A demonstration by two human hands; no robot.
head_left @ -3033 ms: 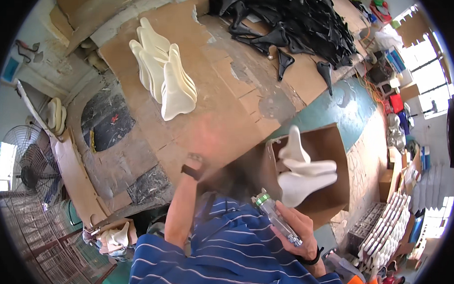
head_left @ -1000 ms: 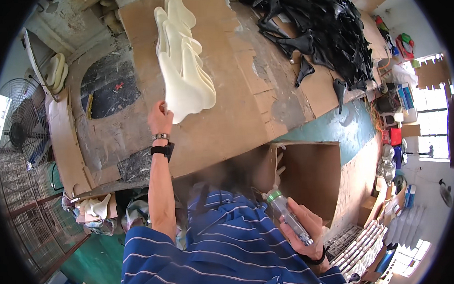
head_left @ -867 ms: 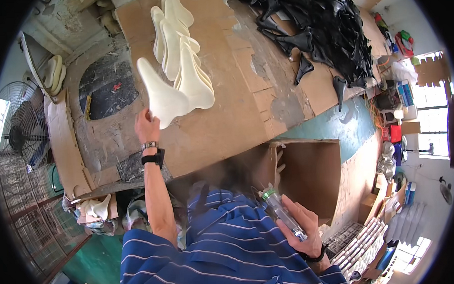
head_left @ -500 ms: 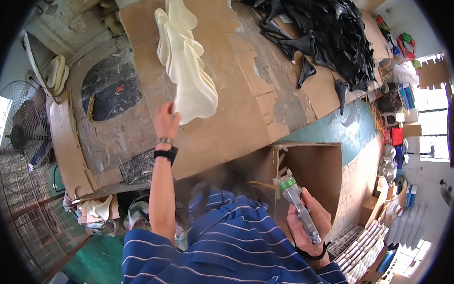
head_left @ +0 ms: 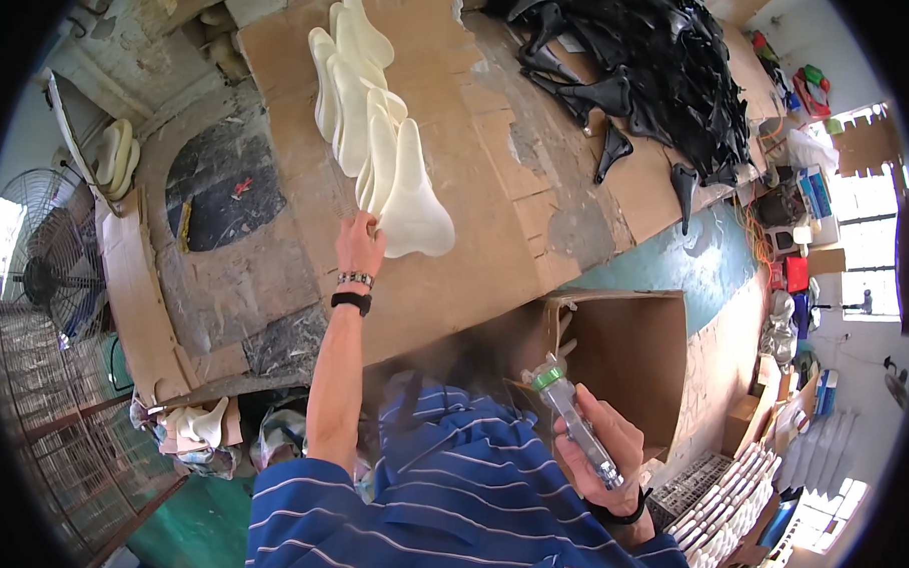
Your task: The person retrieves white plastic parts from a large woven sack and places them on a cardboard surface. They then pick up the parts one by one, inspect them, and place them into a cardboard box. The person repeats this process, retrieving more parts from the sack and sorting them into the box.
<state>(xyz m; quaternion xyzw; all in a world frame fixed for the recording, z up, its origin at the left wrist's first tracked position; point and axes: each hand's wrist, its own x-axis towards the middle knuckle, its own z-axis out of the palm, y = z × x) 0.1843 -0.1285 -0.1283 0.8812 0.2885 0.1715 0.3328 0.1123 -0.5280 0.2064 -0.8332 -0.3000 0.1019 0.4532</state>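
fingers of the left hand point(head_left: 360, 245), head view: curled at the near left edge of one smooth cream saddle-shaped shell point(head_left: 414, 219), seemingly touching; whether pinching, cannot tell. shell: near end of an overlapping row of matching cream shells point(head_left: 350, 102), left of and beyond the open brown cardboard box point(head_left: 632, 353). fingers of the right hand point(head_left: 608, 444): wrapped round a clear, green-collared cylindrical tool point(head_left: 575, 422), just before the box's left edge. beyond the box: heaped black saddle-shaped pieces point(head_left: 658, 77). risks, judged: a sideways push could slide the row apart; a slack right grip could drop the tool.
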